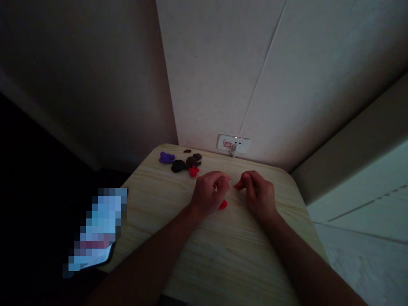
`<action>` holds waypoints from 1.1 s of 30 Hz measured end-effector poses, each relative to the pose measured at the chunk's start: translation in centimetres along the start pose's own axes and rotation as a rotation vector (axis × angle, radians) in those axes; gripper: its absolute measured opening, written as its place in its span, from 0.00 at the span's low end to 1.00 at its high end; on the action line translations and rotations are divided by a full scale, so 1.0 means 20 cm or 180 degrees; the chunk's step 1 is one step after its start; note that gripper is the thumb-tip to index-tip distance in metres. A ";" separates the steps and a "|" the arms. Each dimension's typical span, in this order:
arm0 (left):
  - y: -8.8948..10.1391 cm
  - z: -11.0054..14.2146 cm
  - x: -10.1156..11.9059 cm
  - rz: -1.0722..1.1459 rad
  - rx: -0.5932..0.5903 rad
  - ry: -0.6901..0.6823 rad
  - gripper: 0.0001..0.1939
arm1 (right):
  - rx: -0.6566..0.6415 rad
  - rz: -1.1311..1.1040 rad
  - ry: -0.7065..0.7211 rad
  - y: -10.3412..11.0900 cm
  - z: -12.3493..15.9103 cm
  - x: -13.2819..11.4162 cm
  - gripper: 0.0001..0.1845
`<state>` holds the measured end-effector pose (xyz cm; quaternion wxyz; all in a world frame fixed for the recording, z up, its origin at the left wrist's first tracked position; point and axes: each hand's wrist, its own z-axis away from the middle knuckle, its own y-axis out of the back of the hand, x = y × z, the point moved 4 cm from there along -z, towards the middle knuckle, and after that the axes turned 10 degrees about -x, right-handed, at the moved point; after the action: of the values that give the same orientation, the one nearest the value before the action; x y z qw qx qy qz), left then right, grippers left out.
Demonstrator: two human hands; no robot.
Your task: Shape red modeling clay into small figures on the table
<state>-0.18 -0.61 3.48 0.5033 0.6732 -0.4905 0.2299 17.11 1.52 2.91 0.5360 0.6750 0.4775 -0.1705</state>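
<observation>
The left hand (210, 192) is held curled just right of the knobbed red figure (193, 171); whether anything is gripped cannot be told. Farther right of the figure, a small red piece (237, 186) is pinched in the right hand (260, 193). A red lump (224, 205), partly hidden by the left hand, is seen nearer than the figure; brown lumps (191, 161) are set just behind it, a black lump (178, 165) to its left.

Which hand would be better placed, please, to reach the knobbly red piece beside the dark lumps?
Probably the left hand: it is nearer the knobbly red piece, with the right hand farther away.
</observation>
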 end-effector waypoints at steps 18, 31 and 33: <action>0.05 -0.01 -0.01 -0.0160 0.0311 0.0294 0.10 | -0.0076 -0.0858 -0.0585 -0.03 -0.02 0.14 0.20; 0.26 -0.05 -0.06 0.0637 0.1278 0.0700 0.10 | -0.0149 -0.1064 -0.0422 -0.10 -0.04 0.19 0.21; 0.31 -0.05 -0.04 0.0768 0.1474 0.0749 0.09 | -0.0143 -0.1000 -0.0323 -0.10 -0.05 0.20 0.19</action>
<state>-5.93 0.53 6.05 0.3587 0.6756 -0.4398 0.4706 17.07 4.20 -0.75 0.5410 0.5704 0.5532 -0.2754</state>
